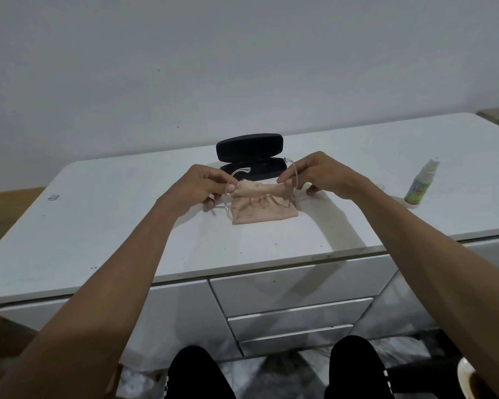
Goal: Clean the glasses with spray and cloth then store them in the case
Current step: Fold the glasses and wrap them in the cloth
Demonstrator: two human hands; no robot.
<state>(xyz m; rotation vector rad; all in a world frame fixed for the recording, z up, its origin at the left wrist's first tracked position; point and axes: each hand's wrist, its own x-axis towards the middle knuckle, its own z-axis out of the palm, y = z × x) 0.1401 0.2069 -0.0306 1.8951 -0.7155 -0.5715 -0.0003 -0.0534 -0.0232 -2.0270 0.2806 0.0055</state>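
Note:
Clear-framed glasses (295,175) are held over the white cabinet top, their front draped in a beige cloth (264,207) that hangs down onto the surface. My left hand (203,184) pinches the left end of the frame and cloth. At the right end, my right hand (319,174) pinches them too. Both temple arms stick up past my fingers. The lenses are hidden by the cloth. Just behind my hands lies a black glasses case (252,159) with its lid up. A small white spray bottle (419,184) with a green label stands at the right, apart from my hands.
The white cabinet top (127,234) meets a plain wall at the back, and drawers (294,283) face me below its front edge. My knees in dark trousers show at the bottom. A round dish edge (470,381) sits low at the right.

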